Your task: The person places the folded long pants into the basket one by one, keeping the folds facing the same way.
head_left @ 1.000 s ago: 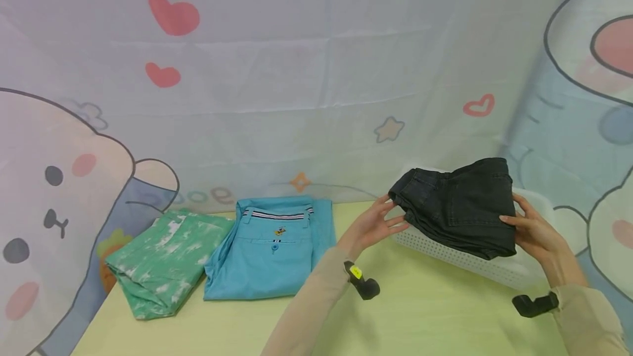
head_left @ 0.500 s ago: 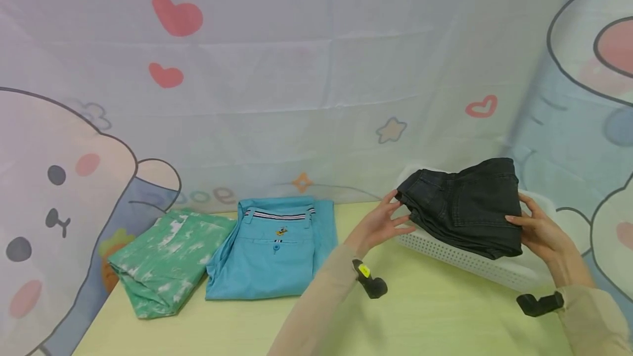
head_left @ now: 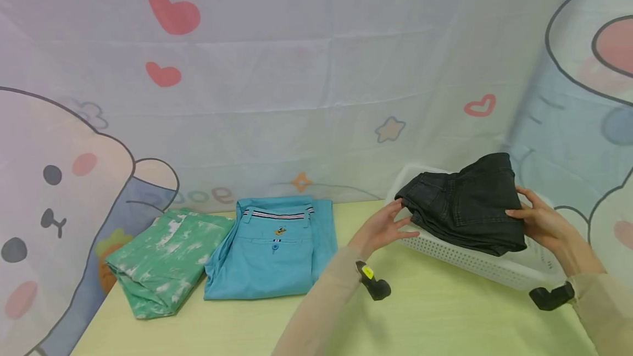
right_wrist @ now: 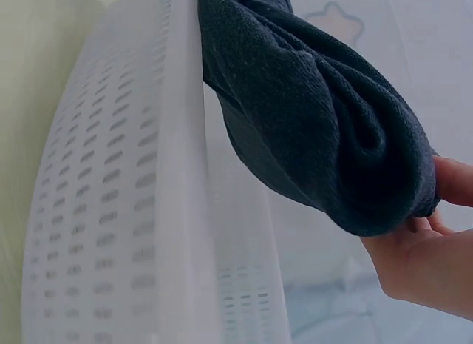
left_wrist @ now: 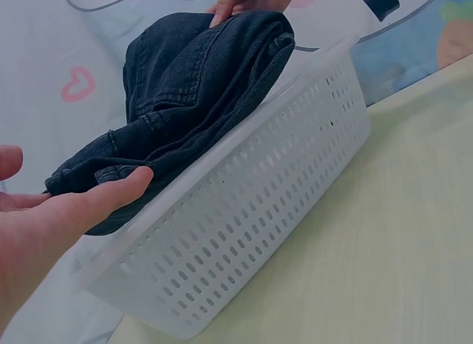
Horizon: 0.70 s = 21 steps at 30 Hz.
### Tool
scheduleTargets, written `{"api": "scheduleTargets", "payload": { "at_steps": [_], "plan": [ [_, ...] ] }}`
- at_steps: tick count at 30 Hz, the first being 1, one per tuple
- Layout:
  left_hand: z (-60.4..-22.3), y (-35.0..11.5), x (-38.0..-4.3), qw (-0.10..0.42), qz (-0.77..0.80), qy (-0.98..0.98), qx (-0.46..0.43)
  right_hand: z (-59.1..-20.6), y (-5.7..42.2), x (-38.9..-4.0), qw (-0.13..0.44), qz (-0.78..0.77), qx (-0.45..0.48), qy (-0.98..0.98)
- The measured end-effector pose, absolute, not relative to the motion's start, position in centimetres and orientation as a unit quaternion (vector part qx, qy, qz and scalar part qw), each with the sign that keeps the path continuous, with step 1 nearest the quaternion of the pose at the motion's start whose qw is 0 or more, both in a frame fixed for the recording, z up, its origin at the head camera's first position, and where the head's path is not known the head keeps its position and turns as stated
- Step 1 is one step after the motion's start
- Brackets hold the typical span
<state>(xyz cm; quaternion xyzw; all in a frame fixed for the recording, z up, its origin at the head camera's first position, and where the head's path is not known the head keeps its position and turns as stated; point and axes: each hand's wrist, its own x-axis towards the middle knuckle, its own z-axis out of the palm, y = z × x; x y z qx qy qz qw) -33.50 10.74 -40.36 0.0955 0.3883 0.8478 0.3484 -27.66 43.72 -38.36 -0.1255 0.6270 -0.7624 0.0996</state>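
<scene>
A folded pair of black jeans [head_left: 470,207] is held between both hands above the white basket [head_left: 460,254], its left end tilted down toward the rim. My left hand [head_left: 378,229] holds the left end. In the left wrist view, the thumb [left_wrist: 129,185] lies along the near side of the jeans [left_wrist: 185,85], and the other fingers go behind them. At the opposite end my right hand [head_left: 546,224] grips the folded edge. The right wrist view shows that hand [right_wrist: 421,266] round the thick fold, thumb on one side and fingers partly hidden beneath.
Folded light-blue trousers [head_left: 274,262] with a striped waistband lie mid-table, beside a folded green-and-white garment [head_left: 170,260] on the left. The pale yellow-green table [head_left: 237,328] meets a cartoon-printed curtain [head_left: 257,81] at the back. The basket's perforated wall [right_wrist: 103,189] stands close to the right hand.
Both hands and the black jeans have shifted a little to the right over the basket. The right end of the jeans tilts slightly more, and more of the basket's inside shows.
</scene>
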Motion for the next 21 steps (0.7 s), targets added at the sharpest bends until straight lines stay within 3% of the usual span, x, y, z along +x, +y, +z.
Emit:
{"api": "scheduleTargets", "payload": {
  "at_steps": [8, 21],
  "plan": [
    [-40.3, 10.8, -33.5, 0.356, 0.851, 0.373, 0.097, -37.0, 43.8, -28.0, 0.12, -0.732, -0.084, 0.665],
    [-41.2, 11.4, -33.7, 0.36, 0.866, 0.337, 0.088, -37.9, 43.8, -29.0, 0.132, -0.726, -0.031, 0.674]
  ]
}}
